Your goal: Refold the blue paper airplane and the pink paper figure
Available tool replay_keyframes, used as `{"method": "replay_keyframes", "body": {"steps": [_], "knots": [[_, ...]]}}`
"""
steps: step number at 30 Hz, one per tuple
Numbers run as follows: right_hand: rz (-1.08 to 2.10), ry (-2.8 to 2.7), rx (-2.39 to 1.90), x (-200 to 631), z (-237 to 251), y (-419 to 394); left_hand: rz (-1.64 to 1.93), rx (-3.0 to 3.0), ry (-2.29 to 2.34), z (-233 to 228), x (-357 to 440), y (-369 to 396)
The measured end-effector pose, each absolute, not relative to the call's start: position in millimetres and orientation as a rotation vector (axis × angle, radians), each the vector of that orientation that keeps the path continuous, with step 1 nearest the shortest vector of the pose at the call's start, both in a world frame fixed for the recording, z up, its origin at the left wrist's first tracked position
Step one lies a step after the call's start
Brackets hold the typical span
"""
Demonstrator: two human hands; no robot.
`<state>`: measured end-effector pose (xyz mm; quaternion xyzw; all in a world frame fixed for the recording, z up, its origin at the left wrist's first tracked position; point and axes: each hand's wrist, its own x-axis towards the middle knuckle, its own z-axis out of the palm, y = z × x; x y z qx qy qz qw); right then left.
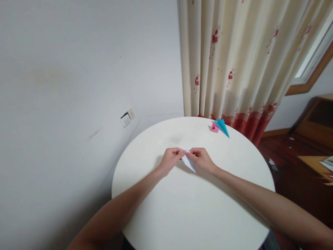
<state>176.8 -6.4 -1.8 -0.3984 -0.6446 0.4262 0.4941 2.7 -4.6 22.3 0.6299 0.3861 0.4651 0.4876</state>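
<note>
Well inside the edge of our surface (pixel 192 215), our left grip (pixel 171 158) and right grip (pixel 203 158) pinch the white paper (pixel 188 163), likely steadying it. The blue dart (pixel 223 127) and pink fold (pixel 214 127) sit near the far-right edge, seemingly out of the way.

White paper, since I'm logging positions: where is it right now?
In the head view, the white paper is right of and below centre, pinched between the left hand and the right hand over the table.

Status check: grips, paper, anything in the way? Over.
Left grip, right grip: both pinching folded white paper. Pointed end free. Pink origami, blue paper plane near far edge of round table; seemingly clear of work.
</note>
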Motion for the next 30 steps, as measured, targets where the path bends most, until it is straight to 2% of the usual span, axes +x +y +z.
{"method": "replay_keyframes", "body": {"steps": [6, 12, 18, 25, 30], "knots": [[1.011, -1.739, -0.96, 182.7, 0.6, -4.8, 1.028, 1.549, 0.943, 18.3, 1.4, -1.8], [1.117, -1.672, -0.98, 181.4, -2.3, -4.1, 1.1, 1.562, 0.983, 18.2, 0.6, -2.0], [1.15, -1.741, -0.981, 186.9, 1.0, -5.5, 0.95, 1.589, 0.914, 19.1, -0.7, -2.8], [1.159, -1.671, -1.019, 185.7, 1.4, -3.2, 1.07, 1.566, 0.96, 17.1, 0.1, -1.7], [1.192, -1.655, -1.043, 185.5, 0.2, -3.6, 0.963, 1.527, 0.938, 15.2, 1.7, -2.7]]}}
